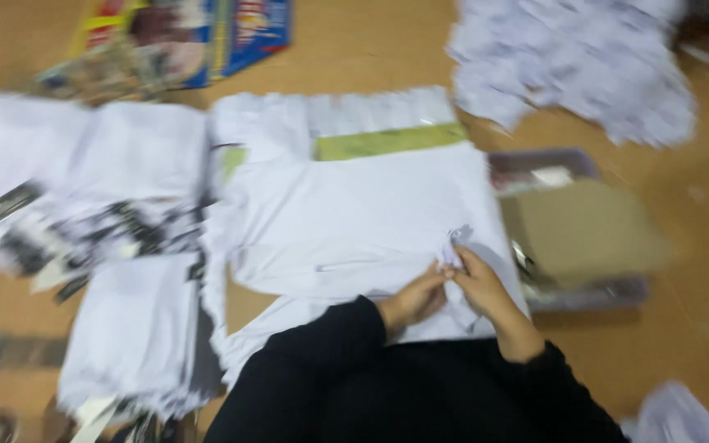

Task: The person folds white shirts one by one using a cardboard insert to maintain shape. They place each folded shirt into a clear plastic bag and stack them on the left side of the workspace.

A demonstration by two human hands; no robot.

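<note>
My left hand [414, 299] and my right hand [481, 287] meet in front of me, both closed on a small crumpled piece of white paper [451, 251]. They rest over a large white sheet or package [354, 217] lying flat on the wooden floor, with a pale green strip [387, 141] along its far edge. Black sleeves cover both my forearms. The frame is blurred, so finer detail of the paper is unclear.
Stacks of white papers [137, 328] and black-and-white printed sheets [84, 230] lie at left. A heap of crumpled white paper [576, 66] sits at the far right. A brown cardboard piece [584, 230] lies on a grey tray at right. Colourful magazines [190, 37] lie at the top.
</note>
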